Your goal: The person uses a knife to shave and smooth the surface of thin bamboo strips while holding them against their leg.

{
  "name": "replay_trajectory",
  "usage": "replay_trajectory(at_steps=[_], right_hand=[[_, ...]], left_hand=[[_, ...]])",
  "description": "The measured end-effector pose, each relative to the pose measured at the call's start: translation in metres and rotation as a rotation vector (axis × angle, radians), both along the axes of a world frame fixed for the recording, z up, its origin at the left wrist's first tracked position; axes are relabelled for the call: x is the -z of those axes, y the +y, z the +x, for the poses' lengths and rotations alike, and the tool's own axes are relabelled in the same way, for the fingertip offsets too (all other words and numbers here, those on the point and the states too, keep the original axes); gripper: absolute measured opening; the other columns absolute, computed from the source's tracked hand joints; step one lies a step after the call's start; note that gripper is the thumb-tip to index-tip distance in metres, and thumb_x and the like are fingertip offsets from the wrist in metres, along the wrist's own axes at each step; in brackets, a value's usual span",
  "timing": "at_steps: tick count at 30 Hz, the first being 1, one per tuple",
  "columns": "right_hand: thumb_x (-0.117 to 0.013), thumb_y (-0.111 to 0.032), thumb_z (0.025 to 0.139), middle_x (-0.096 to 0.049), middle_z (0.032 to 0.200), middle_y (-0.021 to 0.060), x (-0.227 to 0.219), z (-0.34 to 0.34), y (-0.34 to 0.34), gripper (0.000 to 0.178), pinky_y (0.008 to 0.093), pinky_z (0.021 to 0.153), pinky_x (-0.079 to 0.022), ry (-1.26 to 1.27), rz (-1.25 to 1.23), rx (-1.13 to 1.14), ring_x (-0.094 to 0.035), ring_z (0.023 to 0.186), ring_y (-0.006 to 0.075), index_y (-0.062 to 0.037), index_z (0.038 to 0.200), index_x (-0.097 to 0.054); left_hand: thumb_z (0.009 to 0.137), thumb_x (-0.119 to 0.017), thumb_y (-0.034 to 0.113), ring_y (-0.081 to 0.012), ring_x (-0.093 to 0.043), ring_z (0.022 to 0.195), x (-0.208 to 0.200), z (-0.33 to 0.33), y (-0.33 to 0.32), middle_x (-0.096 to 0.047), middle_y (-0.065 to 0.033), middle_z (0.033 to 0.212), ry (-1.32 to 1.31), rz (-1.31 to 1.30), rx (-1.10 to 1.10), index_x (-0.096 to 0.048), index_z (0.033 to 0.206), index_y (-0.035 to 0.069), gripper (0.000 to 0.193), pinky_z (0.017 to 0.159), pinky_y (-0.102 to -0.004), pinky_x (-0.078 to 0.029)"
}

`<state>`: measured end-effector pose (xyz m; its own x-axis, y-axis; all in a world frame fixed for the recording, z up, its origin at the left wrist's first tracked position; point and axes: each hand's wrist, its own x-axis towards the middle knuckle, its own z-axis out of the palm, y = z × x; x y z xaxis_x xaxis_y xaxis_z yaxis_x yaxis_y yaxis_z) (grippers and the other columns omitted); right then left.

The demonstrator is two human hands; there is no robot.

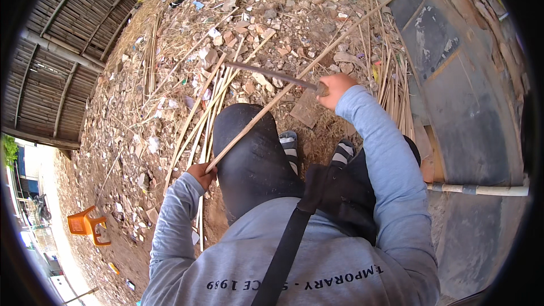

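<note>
My left hand (203, 175) is closed round the near end of a long bamboo strip (249, 126). The strip slants up across my left thigh and reaches far off to the upper right. In my right hand (335, 90) is the handle of a long, dark-bladed knife (263, 71), its tip pointing left. The blade crosses the strip beyond my knee; whether it cuts into it I cannot tell. Several split bamboo strips (205, 114) lie on the ground left of my left leg.
More strips (391, 88) lie in a bundle at the right, beside dark flat sheets (476, 119). Stones and broken brick (243, 28) cover the ground. An orange plastic chair (85, 224) is at the lower left, below a slatted bamboo wall (56, 51). A flat brown piece (306, 109) lies before my feet.
</note>
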<state>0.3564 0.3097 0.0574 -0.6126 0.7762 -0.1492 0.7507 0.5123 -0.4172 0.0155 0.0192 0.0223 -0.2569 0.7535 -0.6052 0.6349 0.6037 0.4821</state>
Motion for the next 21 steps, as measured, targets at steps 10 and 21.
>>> replay_trajectory(at_steps=[10,21], right_hand=[[-0.068,-0.028,0.073,-0.067,0.098,0.0150,0.009,0.007,0.018,0.033,0.0375,0.085,-0.050,-0.124,-0.124,0.156,-0.064,0.094,0.0303,-0.0103,0.100,-0.067],[-0.071,-0.034,0.069,-0.067,0.087,0.0156,0.010,-0.008,-0.006,0.038,0.0407,0.077,-0.050,-0.098,-0.206,-0.195,-0.064,0.085,0.0329,-0.0114,0.099,-0.068]], left_hand=[[0.095,-0.052,0.024,-0.0113,-0.056,0.068,-0.048,0.012,-0.005,-0.063,-0.0021,0.074,-0.009,-0.106,0.035,-0.064,0.090,0.004,0.024,0.068,-0.0267,-0.047],[0.090,-0.057,0.010,-0.0121,-0.062,0.074,0.013,-0.001,-0.016,-0.067,-0.0054,0.078,-0.070,-0.002,-0.060,-0.066,0.091,0.004,0.011,0.072,-0.0265,-0.050]])
